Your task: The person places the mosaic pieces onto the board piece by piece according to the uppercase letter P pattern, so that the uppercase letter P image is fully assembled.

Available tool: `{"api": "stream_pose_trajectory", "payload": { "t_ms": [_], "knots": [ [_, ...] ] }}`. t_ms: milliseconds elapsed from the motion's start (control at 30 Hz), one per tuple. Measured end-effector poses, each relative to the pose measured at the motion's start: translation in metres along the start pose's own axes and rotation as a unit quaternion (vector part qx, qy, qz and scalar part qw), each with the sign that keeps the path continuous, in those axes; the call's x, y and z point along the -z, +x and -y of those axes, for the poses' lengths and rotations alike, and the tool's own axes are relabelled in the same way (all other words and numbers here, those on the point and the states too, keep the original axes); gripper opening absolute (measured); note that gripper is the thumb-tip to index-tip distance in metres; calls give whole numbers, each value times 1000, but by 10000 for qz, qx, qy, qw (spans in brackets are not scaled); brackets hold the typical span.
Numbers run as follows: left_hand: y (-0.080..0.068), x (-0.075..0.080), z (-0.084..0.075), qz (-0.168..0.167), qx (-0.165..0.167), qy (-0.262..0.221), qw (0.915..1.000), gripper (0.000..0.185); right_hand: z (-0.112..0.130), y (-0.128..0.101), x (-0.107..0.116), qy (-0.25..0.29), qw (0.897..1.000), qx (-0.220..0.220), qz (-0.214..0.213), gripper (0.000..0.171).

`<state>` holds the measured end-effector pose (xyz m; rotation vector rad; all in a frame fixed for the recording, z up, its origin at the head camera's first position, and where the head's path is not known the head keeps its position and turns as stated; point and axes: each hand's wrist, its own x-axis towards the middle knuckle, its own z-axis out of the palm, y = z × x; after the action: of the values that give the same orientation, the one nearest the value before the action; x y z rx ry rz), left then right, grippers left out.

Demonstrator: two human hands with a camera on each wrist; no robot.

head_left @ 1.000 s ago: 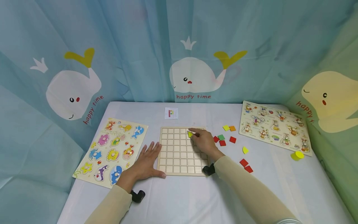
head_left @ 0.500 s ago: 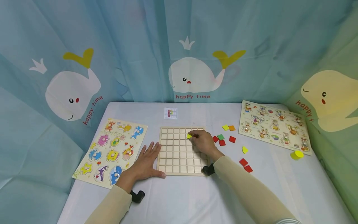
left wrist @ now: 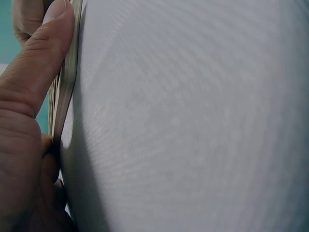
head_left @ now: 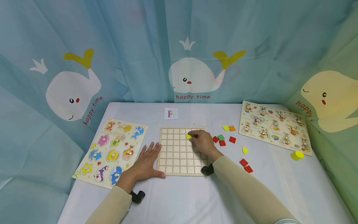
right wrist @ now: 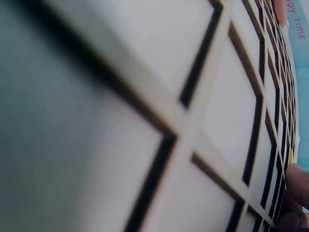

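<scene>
head view: the right hand [head_left: 203,142] lies over the wooden grid board [head_left: 179,151] at its 1 o'clock corner, fingers curled, fingertips pinching a yellow tile [head_left: 188,136] that sits in the board's second row from the far edge, at about 12 o'clock of the board's middle; the left hand [head_left: 145,161] lies flat on the table [head_left: 179,193], fingers straight and spread, grasping nothing, thumb against the board's 7 o'clock corner; left wrist view: the thumb [left wrist: 46,53] presses along the board's edge [left wrist: 65,96]; right wrist view: only grid cells and a fingertip [right wrist: 299,186] at 4 o'clock show; loose tiles lie at 3 o'clock of the board: red [head_left: 232,139], green [head_left: 221,137], orange [head_left: 232,128], another yellow [head_left: 225,127]; two red ones [head_left: 245,165] lie at 4 o'clock; a pattern card [head_left: 171,113] lies at 12 o'clock; a sea-animal puzzle [head_left: 112,151] lies at 9 o'clock, a second puzzle board [head_left: 275,127] at 2 o'clock, with a yellow cylinder [head_left: 296,155] just beside it.
</scene>
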<state>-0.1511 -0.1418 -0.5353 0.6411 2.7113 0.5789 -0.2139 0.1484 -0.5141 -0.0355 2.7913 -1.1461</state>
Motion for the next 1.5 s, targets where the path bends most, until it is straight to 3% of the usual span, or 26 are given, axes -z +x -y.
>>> {"api": "stream_pose_trajectory", "payload": {
  "t_ms": [267, 567, 933, 1100, 1500],
  "knots": [
    [-1, 1, 0, 37, -46, -91, 9999, 127, -6, -1, 7, 657, 9978, 16, 115, 32],
    [-1, 2, -3, 54, -26, -134, 9999, 127, -13, -4, 24, 1346, 9905, -280, 92, 35],
    [-1, 0, -1, 129, 55, -106, 9998, 132, -49, -19, 74, 1430, 9875, -443, -489, 38],
    [0, 0, 0, 132, 76, -139, 9998, 131, -69, -27, 97, 1208, 9883, -590, -716, 39],
    [0, 1, 0, 123, 78, -234, 9996, 130, -103, -40, 129, 708, 9928, -792, -558, 39]
  ]
}}
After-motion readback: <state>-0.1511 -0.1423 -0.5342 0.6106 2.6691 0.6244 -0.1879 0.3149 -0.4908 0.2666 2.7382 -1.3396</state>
